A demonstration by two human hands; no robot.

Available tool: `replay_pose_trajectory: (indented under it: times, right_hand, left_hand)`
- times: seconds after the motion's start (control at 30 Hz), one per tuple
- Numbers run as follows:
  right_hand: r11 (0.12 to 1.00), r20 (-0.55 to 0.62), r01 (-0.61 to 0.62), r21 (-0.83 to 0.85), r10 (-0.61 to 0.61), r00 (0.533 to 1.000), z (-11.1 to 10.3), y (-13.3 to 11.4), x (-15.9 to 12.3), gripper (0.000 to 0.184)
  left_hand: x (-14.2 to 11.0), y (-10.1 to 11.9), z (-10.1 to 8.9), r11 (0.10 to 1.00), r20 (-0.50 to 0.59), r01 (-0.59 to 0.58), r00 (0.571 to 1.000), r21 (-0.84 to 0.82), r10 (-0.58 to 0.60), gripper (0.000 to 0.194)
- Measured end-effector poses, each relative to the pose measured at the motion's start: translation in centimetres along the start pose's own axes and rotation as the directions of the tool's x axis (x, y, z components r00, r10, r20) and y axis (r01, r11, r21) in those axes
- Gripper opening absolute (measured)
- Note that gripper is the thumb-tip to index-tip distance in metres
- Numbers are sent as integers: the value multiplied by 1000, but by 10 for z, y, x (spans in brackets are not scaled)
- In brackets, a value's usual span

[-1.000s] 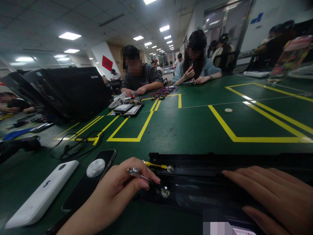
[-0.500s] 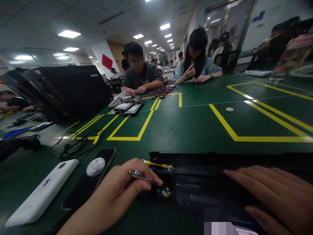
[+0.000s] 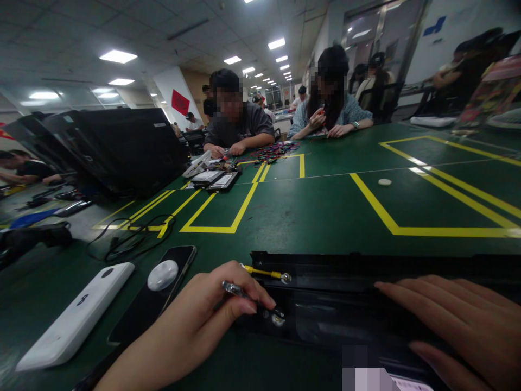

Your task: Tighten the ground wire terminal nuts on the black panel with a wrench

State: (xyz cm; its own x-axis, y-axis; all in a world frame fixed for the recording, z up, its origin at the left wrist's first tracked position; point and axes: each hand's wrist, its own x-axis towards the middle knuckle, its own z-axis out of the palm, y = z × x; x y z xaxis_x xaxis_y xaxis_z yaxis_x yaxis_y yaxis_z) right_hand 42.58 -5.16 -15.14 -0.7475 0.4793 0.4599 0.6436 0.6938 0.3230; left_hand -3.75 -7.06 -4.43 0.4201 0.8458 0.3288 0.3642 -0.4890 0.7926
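Observation:
My left hand [image 3: 199,326] is pinched round a small metal screwdriver [image 3: 244,296]. Its tip rests on a silver screw [image 3: 278,320] at the left end of a long black panel [image 3: 366,282] lying across the green table [image 3: 305,212]. My right hand [image 3: 459,320] lies flat on the panel, fingers stretched out and pressing down. A short yellow wire with a ring terminal [image 3: 266,273] is fixed to the panel just above the screw.
Left of my hand lie a black phone [image 3: 138,317] with a white round puck [image 3: 162,274] on it, and a white power bank [image 3: 73,317]. A black cable [image 3: 130,239] coils beyond. Two people sit across the table; black monitors [image 3: 122,149] stand at the left.
The screwdriver has tilted slightly lower toward the screw, and the view has shifted a little. My right hand stays flat on the panel.

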Motion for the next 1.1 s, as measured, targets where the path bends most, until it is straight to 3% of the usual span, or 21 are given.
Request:
replay_pose_trajectory:
  times: [0.17, 0.3, 0.37, 0.47, 0.57, 0.67, 0.73, 0.8, 1.1]
  right_hand:
    - [998, -2, -41, 47, 41, 999, -1, 0, 0, 89]
    - [936, -57, -212, 282, 237, 970, -2, -5, 9, 80]
    - [892, -81, -249, 377, 300, 950, -4, -8, 16, 77]
    - [864, -100, -260, 432, 333, 938, -6, -10, 22, 74]
    - [861, -99, -260, 438, 334, 937, -6, -8, 19, 74]
    - [891, -84, -242, 384, 295, 952, -4, -5, 10, 76]
    - [944, -60, -191, 269, 215, 975, -3, -3, 6, 78]
    - [983, -14, -119, 139, 122, 992, -3, -2, 4, 81]
    - [999, 19, -49, 23, 49, 999, -8, -6, 5, 90]
  left_hand:
    - [5, 0, 1, 1000, -23, 15, 1000, -25, -16, 33]
    - [7, -1, 4, 981, -163, 43, 984, -187, -74, 27]
    - [6, 1, 7, 957, -246, 82, 957, -279, -154, 18]
    - [2, 6, 15, 903, -350, 184, 877, -389, -330, 4]
    - [-2, 9, 23, 881, -400, 247, 818, -404, -413, 15]
    - [-9, 4, 24, 936, -373, 220, 873, -273, -314, 9]
    - [-14, -4, 21, 984, -318, 145, 932, -106, -172, 4]
    - [-17, -10, 17, 995, -269, 98, 959, 26, -87, 5]
    - [-21, -16, 16, 976, -192, 40, 981, 214, 2, 9]
